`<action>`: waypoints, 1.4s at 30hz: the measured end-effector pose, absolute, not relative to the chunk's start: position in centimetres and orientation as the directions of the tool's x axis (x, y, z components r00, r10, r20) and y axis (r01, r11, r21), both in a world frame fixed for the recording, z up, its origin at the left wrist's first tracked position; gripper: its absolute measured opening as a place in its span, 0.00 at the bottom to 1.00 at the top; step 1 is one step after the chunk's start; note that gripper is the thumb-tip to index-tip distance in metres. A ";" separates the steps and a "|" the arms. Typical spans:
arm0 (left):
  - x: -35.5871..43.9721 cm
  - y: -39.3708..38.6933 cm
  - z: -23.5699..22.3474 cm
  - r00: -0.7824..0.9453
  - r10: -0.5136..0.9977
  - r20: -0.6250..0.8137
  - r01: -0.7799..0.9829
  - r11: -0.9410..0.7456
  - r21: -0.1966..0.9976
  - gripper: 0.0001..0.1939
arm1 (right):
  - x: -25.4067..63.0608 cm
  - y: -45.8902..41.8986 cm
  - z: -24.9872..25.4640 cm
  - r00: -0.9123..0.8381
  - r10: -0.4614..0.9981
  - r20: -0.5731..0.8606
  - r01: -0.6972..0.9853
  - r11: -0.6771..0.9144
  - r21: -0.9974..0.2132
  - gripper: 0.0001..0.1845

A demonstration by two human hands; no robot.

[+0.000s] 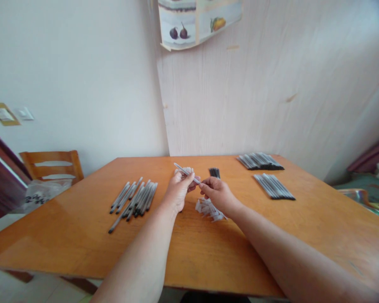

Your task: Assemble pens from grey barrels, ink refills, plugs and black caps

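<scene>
Greyish-white pen (181, 169), slender, straight, tilted

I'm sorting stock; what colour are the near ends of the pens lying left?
Black: the near ends show best in the head view.

Bare forearms (147, 246) extend forward, converging, left grip (179, 185) and right grip (217, 192) close together, fingers (206, 189) curled.
</scene>
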State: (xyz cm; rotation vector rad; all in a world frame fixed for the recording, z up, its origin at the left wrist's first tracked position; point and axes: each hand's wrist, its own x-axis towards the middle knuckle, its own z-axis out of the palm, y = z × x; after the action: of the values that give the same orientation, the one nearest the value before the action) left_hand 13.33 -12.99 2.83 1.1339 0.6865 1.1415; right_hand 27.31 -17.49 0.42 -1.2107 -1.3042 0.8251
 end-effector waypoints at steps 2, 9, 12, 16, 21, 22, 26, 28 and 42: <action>13.2 -13.0 2.9 0.368 0.922 0.119 -0.360 0.023 0.933 0.19 | 27.4 -17.5 0.5 0.139 0.960 0.245 0.142 0.225 -0.964 0.14; 13.1 -12.7 2.6 0.319 0.943 0.096 -0.302 0.005 0.953 0.18 | 27.4 -17.7 0.5 0.162 0.917 0.365 0.390 0.281 -0.877 0.11; 13.3 -12.8 2.6 0.278 0.959 0.059 -0.290 0.025 0.957 0.20 | 27.4 -17.9 0.5 0.163 0.875 0.456 0.551 0.303 -0.778 0.09; 13.1 -12.8 2.7 0.365 0.929 0.062 -0.339 0.071 0.938 0.18 | 27.5 -17.9 0.5 0.178 0.882 0.436 0.523 0.290 -0.801 0.10; 12.7 -12.5 2.6 0.435 0.897 0.081 -0.359 0.090 0.929 0.15 | 27.6 -17.8 0.4 0.191 0.884 0.427 0.493 0.289 -0.821 0.11; 12.7 -12.5 2.5 0.420 0.905 0.068 -0.344 0.090 0.935 0.15 | 27.6 -17.9 0.4 0.190 0.880 0.435 0.501 0.294 -0.814 0.10; 12.8 -12.7 2.6 0.375 0.926 0.026 -0.308 0.098 0.946 0.18 | 27.2 -18.2 0.6 0.175 0.861 0.478 0.555 0.315 -0.770 0.09; 12.7 -12.8 2.7 0.397 0.917 0.027 -0.323 0.112 0.940 0.17 | 27.2 -18.3 0.7 0.172 0.854 0.491 0.571 0.320 -0.756 0.08; 12.7 -12.4 2.6 0.350 0.936 -0.030 -0.336 0.156 0.929 0.16 | 27.2 -18.0 0.3 0.143 0.829 0.540 0.651 0.332 -0.682 0.08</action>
State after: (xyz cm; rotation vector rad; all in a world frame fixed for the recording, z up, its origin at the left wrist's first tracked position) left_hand 12.70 -12.39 2.56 1.0182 0.7403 1.0408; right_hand 27.16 -17.95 0.29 -1.3829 -1.5714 0.2180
